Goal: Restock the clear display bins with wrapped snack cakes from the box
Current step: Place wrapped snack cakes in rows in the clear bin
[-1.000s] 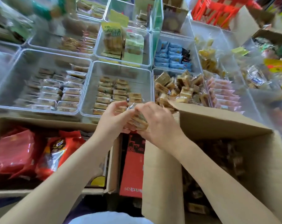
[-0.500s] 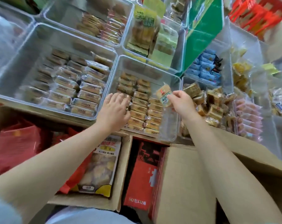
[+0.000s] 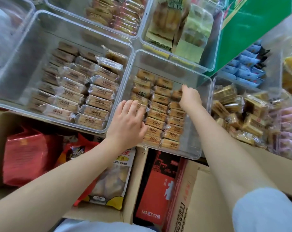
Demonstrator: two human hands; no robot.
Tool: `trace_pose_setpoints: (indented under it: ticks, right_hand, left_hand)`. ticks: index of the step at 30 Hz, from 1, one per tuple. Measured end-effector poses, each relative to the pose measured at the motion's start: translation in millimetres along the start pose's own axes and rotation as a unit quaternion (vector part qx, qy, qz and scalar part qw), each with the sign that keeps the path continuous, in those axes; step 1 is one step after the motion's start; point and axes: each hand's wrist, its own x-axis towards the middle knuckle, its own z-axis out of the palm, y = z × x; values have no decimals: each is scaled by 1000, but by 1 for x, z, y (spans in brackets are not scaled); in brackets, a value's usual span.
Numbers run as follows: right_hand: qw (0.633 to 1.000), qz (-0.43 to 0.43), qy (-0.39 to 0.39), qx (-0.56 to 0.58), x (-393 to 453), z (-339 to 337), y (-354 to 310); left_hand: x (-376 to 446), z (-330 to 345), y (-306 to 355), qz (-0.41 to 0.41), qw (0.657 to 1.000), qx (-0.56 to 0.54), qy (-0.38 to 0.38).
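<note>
A shop shelf packed with see-through plastic bins, seen from above through the head camera. In the middle, a clear plastic bin (image 3: pixel 203 114) with rows of small golden snack cakes in shiny wrappers (image 3: pixel 158 113). Left hand (image 3: pixel 127 123) lying flat on the cakes near the front, fingers straight and loose, gripping nothing. Right hand (image 3: pixel 189 97) reaching deeper into the same bin, fingertips down on a wrapped cake (image 3: pixel 176 94) at the back of the right row; cannot tell if pinching or just touching. Just beside on the left, a bigger clear bin of pale wrapped cakes (image 3: pixel 85 91). On the right, a bin of brown square snacks (image 3: pixel 239 111). Below, a brown cardboard box (image 3: pixel 200 198), a red carton (image 3: pixel 157 190) and red bags (image 3: pixel 26 153).
</note>
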Motion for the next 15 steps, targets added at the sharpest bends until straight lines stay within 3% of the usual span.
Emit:
trace_pose_setpoints:
  ticks: [5, 9, 12, 15]
  right_hand:
    - [989, -54, -77, 116, 4, 6, 17]
    - [992, -86, -88, 13, 4, 8, 14]
    - [993, -59, -102, 8, -2, 20, 3]
    - [997, -42, -56, -29, -14, 42, 3]
  left_hand:
    - [0, 3, 0, 1, 1000, 5, 0]
    - [0, 4, 0, 2, 1000, 6, 2]
    - [-1, 4, 0, 4, 1000, 10, 0]
    - [-1, 3, 0, 5, 1000, 17, 1]
